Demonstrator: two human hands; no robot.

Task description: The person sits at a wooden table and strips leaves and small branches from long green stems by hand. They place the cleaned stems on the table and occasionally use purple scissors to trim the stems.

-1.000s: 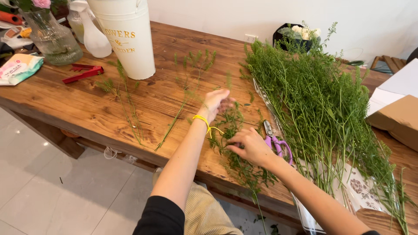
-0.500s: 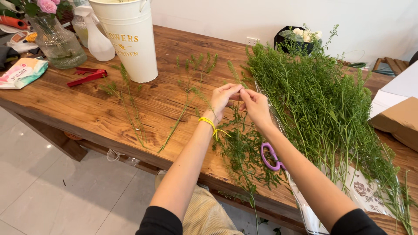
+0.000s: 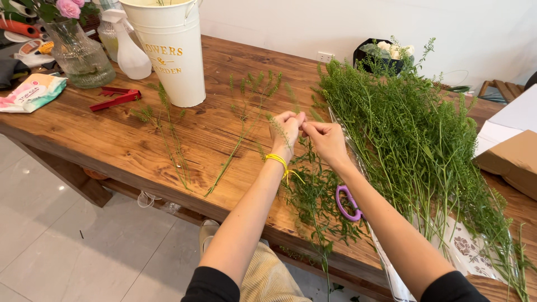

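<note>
— Fingers [image 3: 297,118] of both hands meet over the bench [image 3: 112,140], right?

— Yes. Left hand [image 3: 286,130] and right hand [image 3: 326,140] are pinched together, tip to tip, each closed on one thin green stem [image 3: 278,126].

— Where does the stem run?

— It starts at the pinch and passes across the left hand; the rest is hard to trace against the cuttings below. It is thin, pale green, with tiny seed-like tips.

— What is on the left wrist?

— A yellow band [image 3: 277,160].

— And under the hands?

— Loose green trimmings [image 3: 313,196] on the bench, beside purple scissors [image 3: 348,202], partly hidden by the right forearm.

— Further out?

— Right of the hands, a big bundle of the same greenery [image 3: 414,140] lies on a clear wrapper. To the left, single sprigs [image 3: 240,134] lie flat on the wood, well apart. Beyond them stand a cream bucket [image 3: 170,56], a white spray bottle [image 3: 131,53] and a glass vase [image 3: 78,53] with a pink rose. A red tool [image 3: 116,98] lies near the vase.
</note>
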